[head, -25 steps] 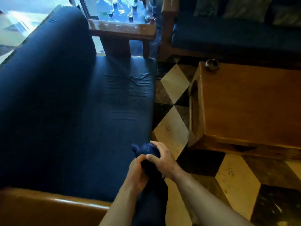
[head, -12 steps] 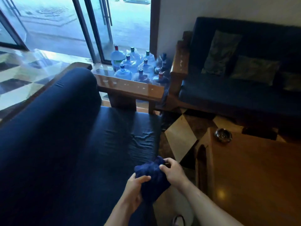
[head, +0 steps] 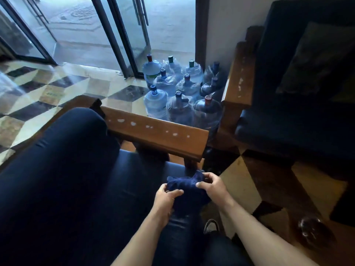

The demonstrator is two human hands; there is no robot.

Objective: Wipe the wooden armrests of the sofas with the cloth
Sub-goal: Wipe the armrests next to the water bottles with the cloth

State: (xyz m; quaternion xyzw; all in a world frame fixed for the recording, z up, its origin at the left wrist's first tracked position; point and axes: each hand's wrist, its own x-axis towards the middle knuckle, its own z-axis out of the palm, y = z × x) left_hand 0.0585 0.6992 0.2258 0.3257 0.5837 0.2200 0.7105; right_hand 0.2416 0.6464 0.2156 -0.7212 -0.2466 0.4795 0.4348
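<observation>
Just short of the near sofa's wooden armrest (head: 157,134), the dark blue cloth (head: 185,186) sits bunched between my two hands, held low over the front edge of the navy seat cushion (head: 134,179). My left hand (head: 165,198) is closed on its near side with the thumb laid across the top, and my right hand (head: 213,186) pinches the far corner with curled fingers, so both grips are shut on the fabric and neither is touching wood yet. I judge this as the gathering step, with wiping of this rail not begun: pale specks dot its top face from the backrest end to the squared front end. A second armrest (head: 239,77), on the other sofa at the right, carries similar specks and stands well apart from my hands. Behind the near rail a cluster of water jugs (head: 178,93) crowds the floor by the glass door. My worry is the wad itself: if I press it down balled like this, only a small patch meets the wood and the specks may smear or be skipped. A loose tail could also drop over the far edge toward the jugs. At lower right a glass ashtray (head: 312,230) rests on the coffee table (head: 278,189), near my right forearm, where a careless elbow might nudge it.
</observation>
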